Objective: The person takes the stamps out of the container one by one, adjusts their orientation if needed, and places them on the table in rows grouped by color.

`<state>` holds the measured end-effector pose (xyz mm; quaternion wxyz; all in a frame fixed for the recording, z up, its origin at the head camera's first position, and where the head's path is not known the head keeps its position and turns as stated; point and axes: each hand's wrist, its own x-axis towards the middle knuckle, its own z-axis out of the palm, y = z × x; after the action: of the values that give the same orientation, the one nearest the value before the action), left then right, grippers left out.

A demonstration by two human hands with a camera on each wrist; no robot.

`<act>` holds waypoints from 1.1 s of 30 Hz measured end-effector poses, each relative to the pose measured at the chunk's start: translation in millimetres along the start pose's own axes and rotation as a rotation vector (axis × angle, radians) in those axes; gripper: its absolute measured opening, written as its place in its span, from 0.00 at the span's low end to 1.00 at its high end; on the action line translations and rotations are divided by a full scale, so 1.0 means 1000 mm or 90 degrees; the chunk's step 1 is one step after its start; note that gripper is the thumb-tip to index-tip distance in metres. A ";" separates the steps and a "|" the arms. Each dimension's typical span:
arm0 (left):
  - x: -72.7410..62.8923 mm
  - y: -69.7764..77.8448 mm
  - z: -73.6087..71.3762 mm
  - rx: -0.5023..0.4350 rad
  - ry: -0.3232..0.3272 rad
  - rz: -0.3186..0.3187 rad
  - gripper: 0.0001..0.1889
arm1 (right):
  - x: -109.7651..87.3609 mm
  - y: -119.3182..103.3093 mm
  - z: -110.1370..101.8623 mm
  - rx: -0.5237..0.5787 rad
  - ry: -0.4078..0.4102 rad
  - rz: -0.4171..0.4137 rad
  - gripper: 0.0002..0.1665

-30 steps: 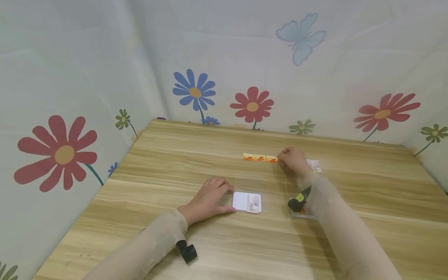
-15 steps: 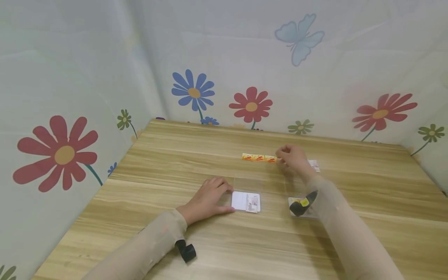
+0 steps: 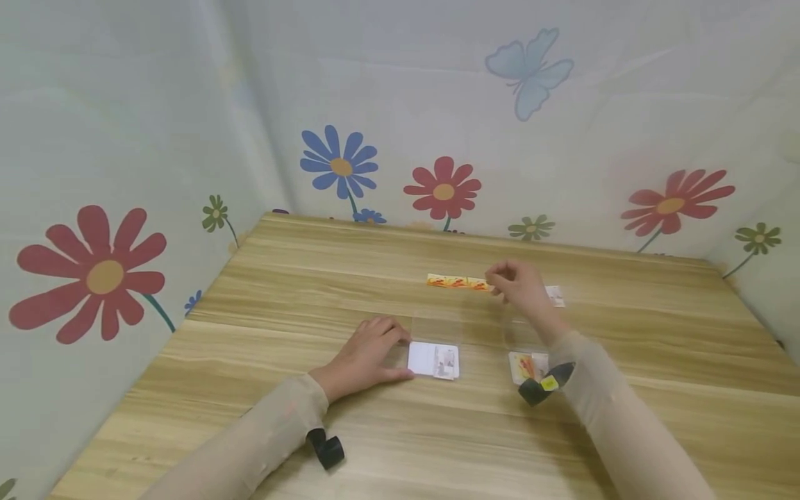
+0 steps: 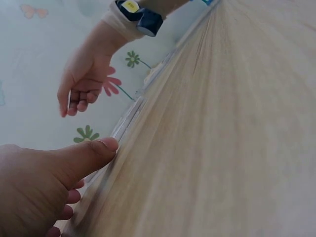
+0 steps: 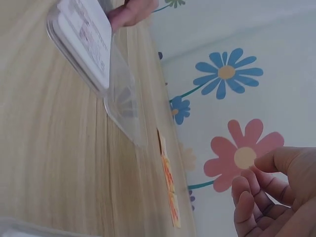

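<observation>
My left hand point(image 3: 365, 353) holds the left side of a hinged clear plastic case point(image 3: 421, 357), thumb at the near corner and fingers at the far one. Inside lies a white insert with a small printed piece point(image 3: 446, 362) on its right half; the clear lid point(image 5: 123, 94) is folded back. Beyond it on the table is a strip of joined yellow-orange printed pieces point(image 3: 456, 282). My right hand point(image 3: 517, 285) hovers at the strip's right end, overlapping it in the head view. In the right wrist view its fingers point(image 5: 269, 163) are loosely curled, thumb near the index finger, with nothing visible between them.
A second open clear case point(image 3: 521, 367) with an orange printed piece lies under the right forearm, partly hidden by the black wrist camera point(image 3: 534, 392). Another small white printed piece point(image 3: 555, 296) lies behind the right hand. A flower-printed curtain point(image 3: 375, 83) borders the wooden table point(image 3: 312, 278).
My right hand draws back slightly from the strip, and its forearm shifts, uncovering more of the second case. The left hand stays on its case. The whole view drifts a little.
</observation>
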<state>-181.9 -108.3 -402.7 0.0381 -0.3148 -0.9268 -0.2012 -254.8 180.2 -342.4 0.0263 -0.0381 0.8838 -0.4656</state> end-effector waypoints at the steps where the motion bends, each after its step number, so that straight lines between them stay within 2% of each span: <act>1: 0.000 0.000 0.000 -0.001 0.002 0.001 0.27 | -0.002 -0.001 0.000 0.001 0.002 -0.006 0.15; 6: -0.001 -0.002 0.001 0.008 0.005 0.003 0.27 | -0.013 -0.006 0.004 0.008 0.002 -0.030 0.13; 12: -0.001 -0.002 0.001 0.012 0.016 0.013 0.27 | -0.025 -0.010 0.007 0.024 -0.010 -0.024 0.13; 15: -0.001 -0.001 0.001 0.015 0.021 0.018 0.27 | -0.029 -0.012 0.008 0.029 -0.010 -0.039 0.12; 33: -0.003 0.001 0.005 0.010 0.012 0.003 0.27 | -0.054 -0.010 0.017 0.038 -0.017 -0.119 0.10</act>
<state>-179.1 -107.0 -407.8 0.0493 -0.3147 -0.9272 -0.1969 -198.8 166.1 -343.2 -0.0046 -0.1260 0.8616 -0.4917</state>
